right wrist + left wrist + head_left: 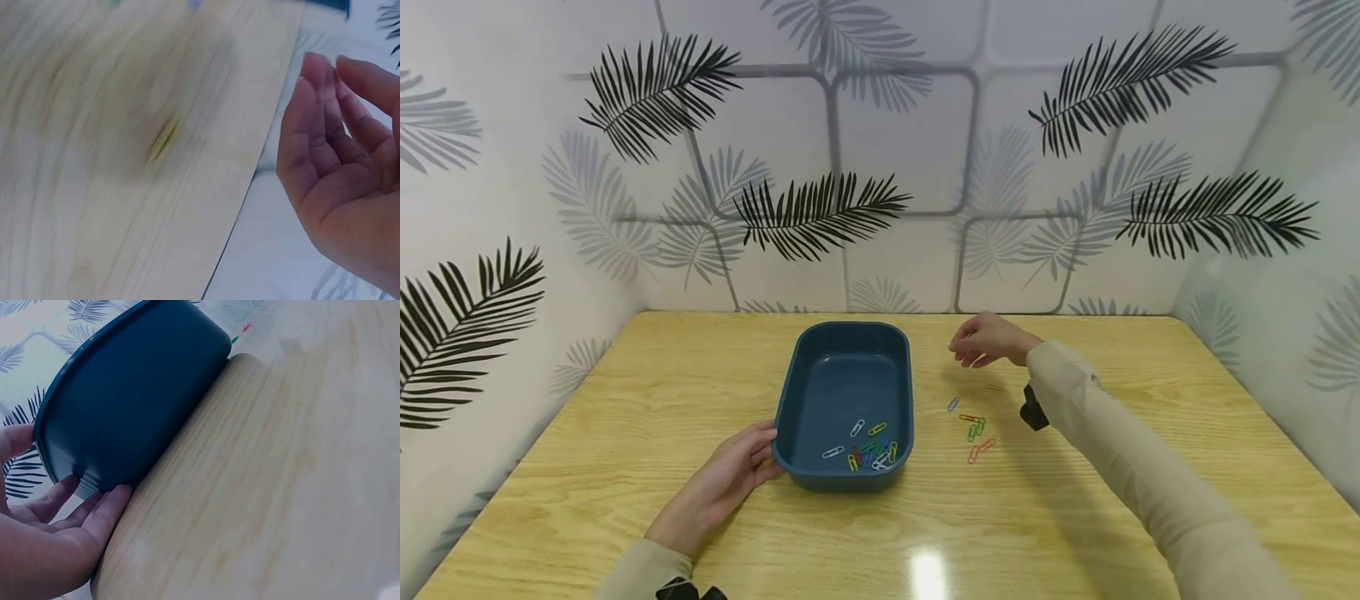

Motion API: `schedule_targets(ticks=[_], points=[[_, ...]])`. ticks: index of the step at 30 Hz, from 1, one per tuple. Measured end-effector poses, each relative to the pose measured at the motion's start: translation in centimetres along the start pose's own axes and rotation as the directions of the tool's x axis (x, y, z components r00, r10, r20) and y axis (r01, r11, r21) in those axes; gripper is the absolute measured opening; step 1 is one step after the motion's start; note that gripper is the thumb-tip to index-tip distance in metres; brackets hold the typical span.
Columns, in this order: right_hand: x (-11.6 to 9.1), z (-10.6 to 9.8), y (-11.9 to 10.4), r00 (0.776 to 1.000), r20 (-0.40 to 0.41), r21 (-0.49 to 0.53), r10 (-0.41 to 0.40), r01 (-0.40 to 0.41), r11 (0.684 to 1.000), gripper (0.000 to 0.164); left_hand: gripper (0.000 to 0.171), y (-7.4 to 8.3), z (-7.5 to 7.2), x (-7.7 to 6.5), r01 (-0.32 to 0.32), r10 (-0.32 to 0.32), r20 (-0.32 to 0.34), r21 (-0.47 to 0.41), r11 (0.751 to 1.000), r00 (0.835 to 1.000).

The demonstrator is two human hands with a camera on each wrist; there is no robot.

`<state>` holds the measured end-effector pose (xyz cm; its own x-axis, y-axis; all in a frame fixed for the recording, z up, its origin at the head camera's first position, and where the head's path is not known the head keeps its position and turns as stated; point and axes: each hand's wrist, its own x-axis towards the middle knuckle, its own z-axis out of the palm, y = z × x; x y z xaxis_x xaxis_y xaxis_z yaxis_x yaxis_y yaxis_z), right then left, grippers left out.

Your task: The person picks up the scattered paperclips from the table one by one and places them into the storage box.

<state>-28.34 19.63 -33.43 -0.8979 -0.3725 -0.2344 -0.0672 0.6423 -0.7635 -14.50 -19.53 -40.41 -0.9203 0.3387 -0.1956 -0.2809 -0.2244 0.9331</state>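
Note:
A dark blue tray [850, 482] stands on the table with several colourful paper clips [871, 450] at its near end. My left hand [730, 471] rests against the tray's left side, its fingertips [115, 497] touching the outer wall and rim. Over the far part of the table, to the right of the tray, my right hand [988, 339] hovers. Its fingers bend loosely in the right wrist view, and nothing shows between thumb and fingertips. Below it on the wood lies a slim yellow paper clip [165, 139], blurred.
Right of the tray lie more loose clips: a blue-purple clip [953, 404], a red clip [970, 417], green clips [976, 430] and pink clips [974, 454]. A leaf-patterned wall [902, 250] rises behind the wooden table [692, 367].

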Motion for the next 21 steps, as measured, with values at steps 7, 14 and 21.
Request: schedule_targets(ticks=[7, 14, 21], points=[[-0.6, -1.2, 2.7, 0.998, 0.014, -0.242, 0.060, -0.055, 0.969, 0.013, 0.048, 0.2, 0.0, 0.0, -0.005, 0.005, 0.012, -0.002, 1.000, 1.000], [-0.4, -1.6, 3.3, 0.985, 0.074, -0.340, 0.159, -0.125, 0.932, 0.012, 0.049, 0.2, 0.1, -0.1, 0.005, -0.005, 0.001, -0.008, 1.000, 1.000], [-0.3, -1.1, 2.8, 0.982, 0.075, -0.483, 0.172, -0.115, 0.868, 0.006, 0.049, 0.3, 0.2, -0.1, 0.002, -0.002, 0.005, -0.002, 1.000, 1.000]])
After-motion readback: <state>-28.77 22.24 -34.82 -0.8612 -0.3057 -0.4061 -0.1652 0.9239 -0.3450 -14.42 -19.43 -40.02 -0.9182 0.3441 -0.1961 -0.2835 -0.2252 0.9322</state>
